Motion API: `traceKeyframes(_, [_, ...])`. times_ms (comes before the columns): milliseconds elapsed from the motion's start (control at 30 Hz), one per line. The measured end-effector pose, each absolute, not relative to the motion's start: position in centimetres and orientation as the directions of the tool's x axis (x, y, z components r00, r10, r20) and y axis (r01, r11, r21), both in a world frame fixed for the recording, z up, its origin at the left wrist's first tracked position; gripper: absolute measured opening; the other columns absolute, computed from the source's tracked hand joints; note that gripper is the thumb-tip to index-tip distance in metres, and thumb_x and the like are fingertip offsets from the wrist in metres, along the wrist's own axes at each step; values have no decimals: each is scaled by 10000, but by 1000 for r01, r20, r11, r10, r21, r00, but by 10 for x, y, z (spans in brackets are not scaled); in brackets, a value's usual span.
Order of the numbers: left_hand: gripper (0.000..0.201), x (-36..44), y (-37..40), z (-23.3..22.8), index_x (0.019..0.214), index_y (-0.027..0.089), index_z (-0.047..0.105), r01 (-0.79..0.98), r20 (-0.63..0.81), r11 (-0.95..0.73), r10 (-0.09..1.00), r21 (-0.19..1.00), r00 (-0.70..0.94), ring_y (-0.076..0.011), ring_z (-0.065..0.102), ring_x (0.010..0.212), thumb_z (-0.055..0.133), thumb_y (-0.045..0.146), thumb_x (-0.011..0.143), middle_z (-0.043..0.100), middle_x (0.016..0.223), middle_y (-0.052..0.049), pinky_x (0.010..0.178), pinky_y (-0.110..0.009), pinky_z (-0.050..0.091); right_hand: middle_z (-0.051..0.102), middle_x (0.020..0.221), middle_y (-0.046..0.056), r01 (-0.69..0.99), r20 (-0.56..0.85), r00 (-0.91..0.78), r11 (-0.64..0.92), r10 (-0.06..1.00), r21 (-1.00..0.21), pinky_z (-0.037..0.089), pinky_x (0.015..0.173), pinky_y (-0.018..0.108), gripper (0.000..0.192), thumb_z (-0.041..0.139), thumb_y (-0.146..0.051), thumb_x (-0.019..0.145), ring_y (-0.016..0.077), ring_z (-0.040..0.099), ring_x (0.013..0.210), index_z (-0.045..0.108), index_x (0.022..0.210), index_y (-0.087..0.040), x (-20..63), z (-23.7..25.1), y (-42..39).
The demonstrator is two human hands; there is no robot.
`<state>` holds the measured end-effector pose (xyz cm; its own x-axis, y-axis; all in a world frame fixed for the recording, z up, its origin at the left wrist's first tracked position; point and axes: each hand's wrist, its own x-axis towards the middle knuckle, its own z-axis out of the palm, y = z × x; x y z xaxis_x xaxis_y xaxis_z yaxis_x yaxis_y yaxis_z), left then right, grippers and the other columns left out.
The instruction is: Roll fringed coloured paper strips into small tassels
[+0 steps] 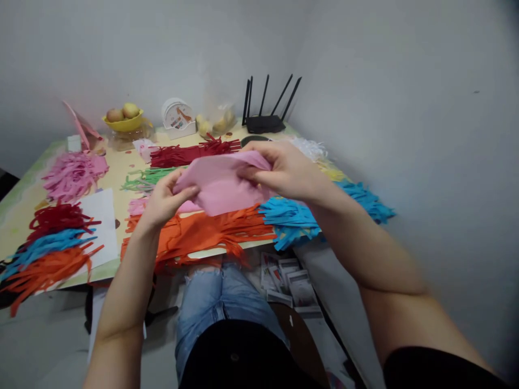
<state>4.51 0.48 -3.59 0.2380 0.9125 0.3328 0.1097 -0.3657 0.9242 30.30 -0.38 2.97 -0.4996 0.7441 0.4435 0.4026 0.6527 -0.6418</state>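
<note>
Pinching the pink sheet between our left hand and right hand, fingers closed on its edges, we risk tearing it by tugging unevenly.

Corner of a home, set up for paper crafts: counter against bare walls, heaped with cut paper strips, beside a fruit bowl, a wifi router and bagged potatoes.

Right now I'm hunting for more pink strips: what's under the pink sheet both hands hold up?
Below the pink sheet lie orange strips and a few pink strips on the table. The sheet hides whatever lies directly behind its middle.
</note>
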Motion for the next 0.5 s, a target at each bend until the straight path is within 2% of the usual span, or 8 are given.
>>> traceKeyframes(133, [237, 31, -8, -35, 896, 201, 713, -4, 292, -293, 951, 956, 101, -87, 531, 559, 814, 304, 709, 626, 720, 16, 502, -180, 429, 698, 870, 33, 236, 532, -445, 668, 720, -706, 445, 688, 243, 174, 626, -274, 837, 134, 586, 763, 697, 926, -142, 296, 1, 5])
traceKeyframes(267, [74, 28, -20, -26, 664, 176, 728, -69, 294, -288, 949, 955, 111, -104, 522, 549, 774, 233, 660, 648, 687, -37, 467, -201, 372, 725, 863, 30, 78, 546, -491, 659, 679, -748, 469, 719, 242, 222, 545, -144, 766, 138, 632, 800, 741, 869, -157, 288, -12, 11])
traceKeyframes(367, [68, 25, -24, -24, 575, 183, 704, -86, 324, -314, 937, 945, 134, -128, 535, 592, 723, 172, 639, 629, 664, -48, 496, -223, 373, 726, 831, 29, 69, 536, -540, 669, 649, -740, 477, 740, 251, 307, 483, -79, 692, 140, 640, 794, 754, 811, -159, 287, -13, 13])
traceKeyframes(500, [54, 11, -24, -23, 665, 189, 736, 32, 382, -394, 906, 919, 183, -179, 579, 742, 684, 176, 668, 648, 742, -66, 610, -266, 432, 721, 895, 41, 76, 569, -607, 753, 555, -654, 480, 785, 263, 311, 507, -84, 726, 142, 633, 839, 768, 878, -159, 292, -10, 14])
